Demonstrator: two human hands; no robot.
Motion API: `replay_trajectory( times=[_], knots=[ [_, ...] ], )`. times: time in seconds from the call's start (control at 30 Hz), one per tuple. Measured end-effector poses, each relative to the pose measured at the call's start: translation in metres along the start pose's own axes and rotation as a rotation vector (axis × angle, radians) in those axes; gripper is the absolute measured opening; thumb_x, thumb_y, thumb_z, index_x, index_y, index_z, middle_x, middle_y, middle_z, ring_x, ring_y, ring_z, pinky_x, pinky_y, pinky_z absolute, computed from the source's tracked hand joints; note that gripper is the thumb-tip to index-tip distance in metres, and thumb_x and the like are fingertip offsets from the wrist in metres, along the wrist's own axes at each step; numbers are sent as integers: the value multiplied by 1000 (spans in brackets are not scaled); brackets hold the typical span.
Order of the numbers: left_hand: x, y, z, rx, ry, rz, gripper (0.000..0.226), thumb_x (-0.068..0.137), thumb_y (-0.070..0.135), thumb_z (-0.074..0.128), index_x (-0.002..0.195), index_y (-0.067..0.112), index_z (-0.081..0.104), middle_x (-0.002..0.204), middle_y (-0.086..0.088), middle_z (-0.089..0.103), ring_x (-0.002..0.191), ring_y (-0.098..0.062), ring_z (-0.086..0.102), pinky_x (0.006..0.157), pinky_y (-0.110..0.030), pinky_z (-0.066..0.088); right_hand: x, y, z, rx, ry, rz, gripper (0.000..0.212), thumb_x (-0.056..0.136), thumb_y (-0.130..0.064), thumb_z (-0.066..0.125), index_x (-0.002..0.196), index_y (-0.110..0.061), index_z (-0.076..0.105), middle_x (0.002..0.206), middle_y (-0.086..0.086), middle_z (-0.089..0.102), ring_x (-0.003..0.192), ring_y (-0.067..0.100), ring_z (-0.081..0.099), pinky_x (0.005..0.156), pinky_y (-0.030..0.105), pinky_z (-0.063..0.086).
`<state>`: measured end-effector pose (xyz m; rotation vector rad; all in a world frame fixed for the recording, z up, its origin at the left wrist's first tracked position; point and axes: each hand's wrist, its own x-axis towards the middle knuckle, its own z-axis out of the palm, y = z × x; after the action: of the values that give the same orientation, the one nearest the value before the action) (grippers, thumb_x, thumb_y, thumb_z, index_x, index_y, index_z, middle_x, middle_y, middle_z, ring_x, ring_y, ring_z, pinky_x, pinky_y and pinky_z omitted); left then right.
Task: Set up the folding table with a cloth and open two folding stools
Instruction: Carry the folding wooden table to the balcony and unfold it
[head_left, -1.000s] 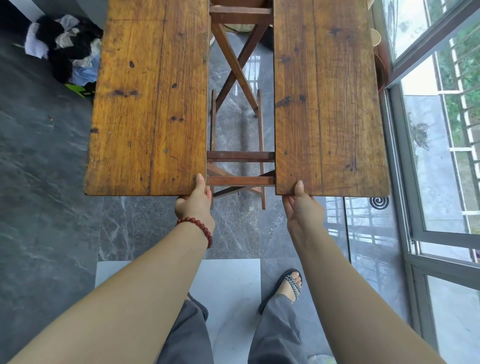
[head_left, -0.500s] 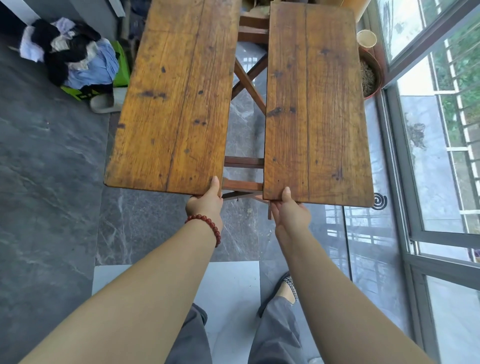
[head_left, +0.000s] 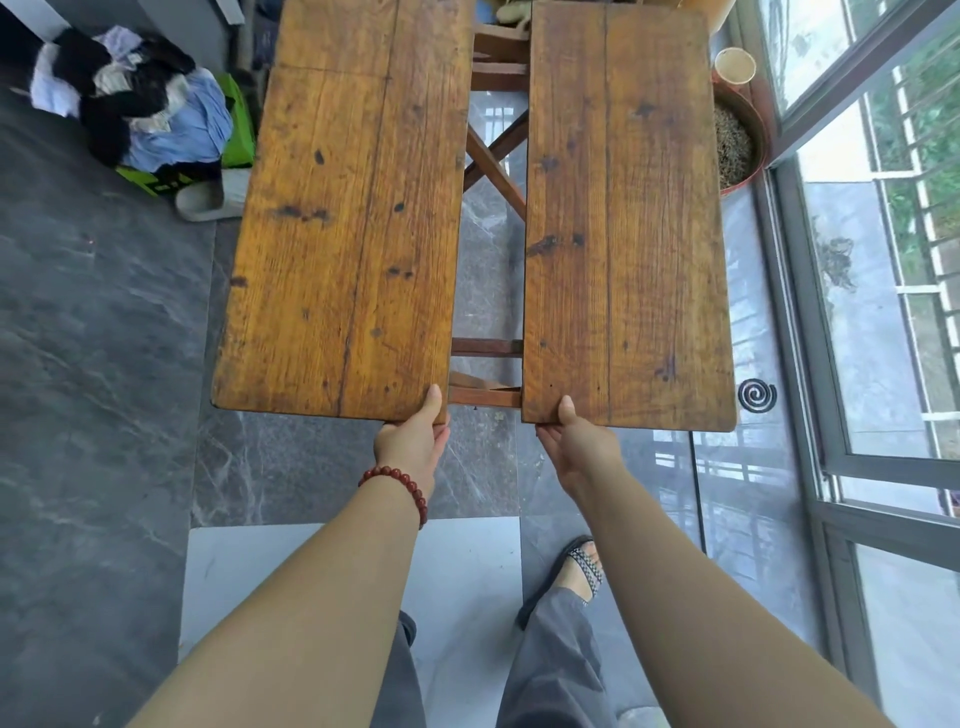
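Observation:
The folding table is two worn orange-brown wooden boards lying side by side with a gap between them. My left hand (head_left: 413, 441), with a red bead bracelet on its wrist, grips the near inner corner of the left board (head_left: 343, 218). My right hand (head_left: 574, 441) grips the near inner corner of the right board (head_left: 623, 223). Through the gap I see the crossed wooden legs and rails (head_left: 491, 156) over the floor. No cloth or stool is identifiable in view.
A pile of clothes on a green bag (head_left: 140, 109) and a grey slipper (head_left: 208, 200) lie at the far left. At the right stand a round pot (head_left: 737, 140), a cup (head_left: 735, 65), a mosquito coil (head_left: 757, 397) and glass sliding doors (head_left: 872, 312).
The two boards have come closer together, so the gap between them is narrower. The table now reaches farther from me and its far end is in view. Both hands keep their grip.

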<state>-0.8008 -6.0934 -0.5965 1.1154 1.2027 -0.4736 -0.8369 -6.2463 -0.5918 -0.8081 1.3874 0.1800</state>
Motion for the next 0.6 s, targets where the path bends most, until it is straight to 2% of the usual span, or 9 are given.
replay_trajectory(
  times=[0.13,0.27,0.37,0.43,0.6],
  knots=[
    [-2,-12,-3,18,-9,-20,52,76,27,77,114,-1,54,114,-13,62,97,-16,65,77,-22,53,2,3,-6,-18,-8,-12,40,94,-20,56,122,8,49,120,21,61,88,25,65,76,27,52],
    [-3,-15,-6,25,-14,-24,52,76,27,77,113,-1,55,112,-13,62,96,-16,65,75,-22,54,2,6,-10,-29,-13,-26,42,94,-21,56,122,9,48,120,21,60,94,27,64,79,28,52],
    [-4,-19,-12,40,-23,-41,47,76,27,77,108,0,57,106,-13,65,93,-15,65,81,-25,54,0,12,-15,-37,-25,-36,34,94,-21,55,113,7,49,113,15,61,84,24,64,76,29,52],
    [-5,-24,-17,49,-23,-58,45,76,27,77,106,-1,57,104,-13,65,93,-15,65,86,-27,54,-1,15,-19,-32,-30,-33,31,95,-20,54,113,4,50,110,17,61,77,21,64,75,28,51],
    [-5,-43,-24,69,-14,-112,42,77,27,76,102,0,57,104,-12,64,96,-16,64,85,-25,53,5,29,-32,-44,-26,-24,34,95,-18,55,117,7,50,117,20,60,93,27,63,82,30,50]
  ],
)
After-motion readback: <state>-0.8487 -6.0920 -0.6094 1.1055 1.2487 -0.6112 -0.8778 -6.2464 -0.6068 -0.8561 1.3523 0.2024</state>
